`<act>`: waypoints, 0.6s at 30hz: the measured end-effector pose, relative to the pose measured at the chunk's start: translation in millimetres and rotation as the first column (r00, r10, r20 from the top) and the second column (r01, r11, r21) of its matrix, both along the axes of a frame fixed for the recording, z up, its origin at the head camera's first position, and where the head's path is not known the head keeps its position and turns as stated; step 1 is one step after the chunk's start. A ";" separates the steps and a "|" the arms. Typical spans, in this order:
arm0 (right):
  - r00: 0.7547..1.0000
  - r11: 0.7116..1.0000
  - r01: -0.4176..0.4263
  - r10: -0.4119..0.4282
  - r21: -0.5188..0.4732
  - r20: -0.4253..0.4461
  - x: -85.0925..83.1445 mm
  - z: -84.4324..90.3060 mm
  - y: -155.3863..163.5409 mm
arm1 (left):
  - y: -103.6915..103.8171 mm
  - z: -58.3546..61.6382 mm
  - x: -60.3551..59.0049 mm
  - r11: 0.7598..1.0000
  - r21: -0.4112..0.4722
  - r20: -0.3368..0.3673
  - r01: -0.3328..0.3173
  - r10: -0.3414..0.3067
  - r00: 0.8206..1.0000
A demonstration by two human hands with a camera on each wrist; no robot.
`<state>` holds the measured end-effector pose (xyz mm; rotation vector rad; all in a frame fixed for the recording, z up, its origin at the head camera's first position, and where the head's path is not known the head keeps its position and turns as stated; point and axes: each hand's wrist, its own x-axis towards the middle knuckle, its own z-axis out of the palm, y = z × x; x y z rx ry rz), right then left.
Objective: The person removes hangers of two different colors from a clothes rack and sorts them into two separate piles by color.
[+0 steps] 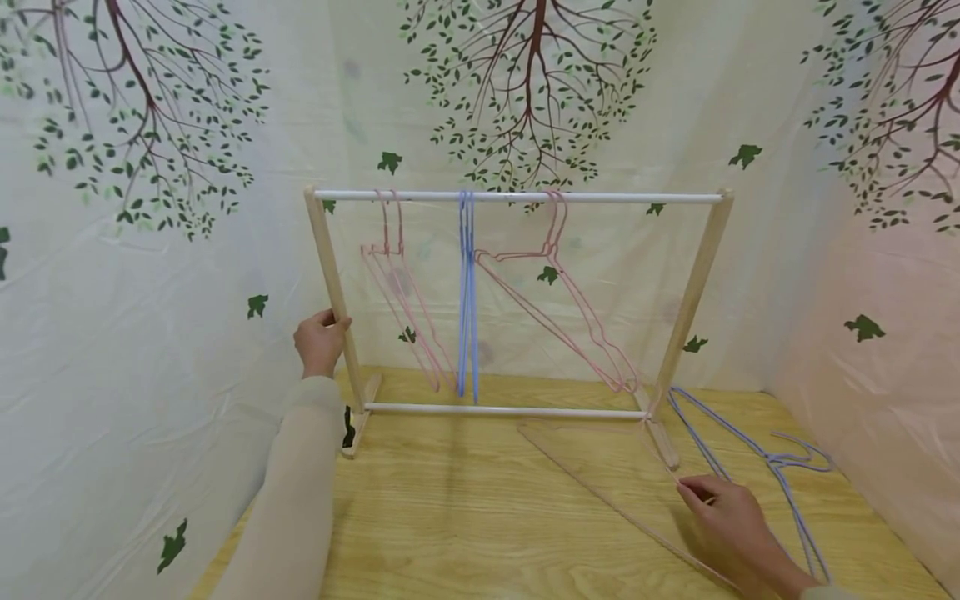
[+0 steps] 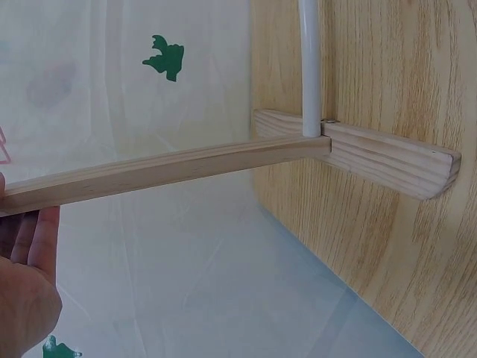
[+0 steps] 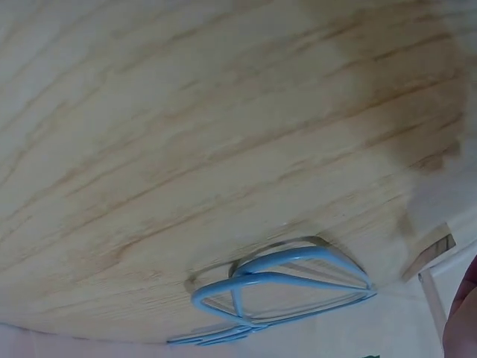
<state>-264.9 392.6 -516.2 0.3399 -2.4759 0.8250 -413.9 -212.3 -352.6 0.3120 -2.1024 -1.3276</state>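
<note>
Wooden drying rack (image 1: 697,275), small, with white top rail (image 1: 517,197) and white lower rail (image 1: 502,410), stood upright on the light wood worktop (image 1: 465,533); left hand (image 1: 321,342) was clamped round the rack's left upright (image 1: 333,292), fingers curled about the post, sleeve reaching down toward the near edge; left wrist view showed the same upright (image 2: 171,170) crossing above the palm (image 2: 26,283), joined to its foot (image 2: 387,155) beside the lower rail (image 2: 310,67); right hand (image 1: 731,517) lay low on the worktop near the rack's right foot (image 1: 663,446), fingertips pinched together on a pale pink hanger (image 1: 600,492) lying flat there; that hanger stretched from the right foot toward the near right edge; blue hangers (image 1: 780,462) lay on the worktop just beside the right hand, seen also in the right wrist view (image 3: 287,287); on the top rail hung pink hangers (image 1: 397,300) at left, blue hangers (image 1: 468,292) in the middle, and further pink hangers (image 1: 558,308) angled to the right; backdrop of pale sheet (image 1: 150,250) printed with trees and green leaves on all sides
</note>
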 end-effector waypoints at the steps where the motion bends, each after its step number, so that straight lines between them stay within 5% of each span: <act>1: 1.000 1.000 -0.002 0.001 0.016 0.024 -0.5 -0.9 -1.0 | -0.2 0.0 0.1 1.000 0.001 0.001 0.000 0.000 1.000; 11: 0.992 0.997 -0.052 0.046 0.058 0.114 -3.6 -7.3 -11.6 | -0.9 1.2 0.6 1.000 0.010 0.006 0.012 -0.012 1.000; 18: 0.976 0.987 -0.036 0.001 0.156 0.218 -1.4 -3.9 -11.4 | -0.2 2.7 3.8 1.000 0.013 0.007 0.013 -0.014 1.000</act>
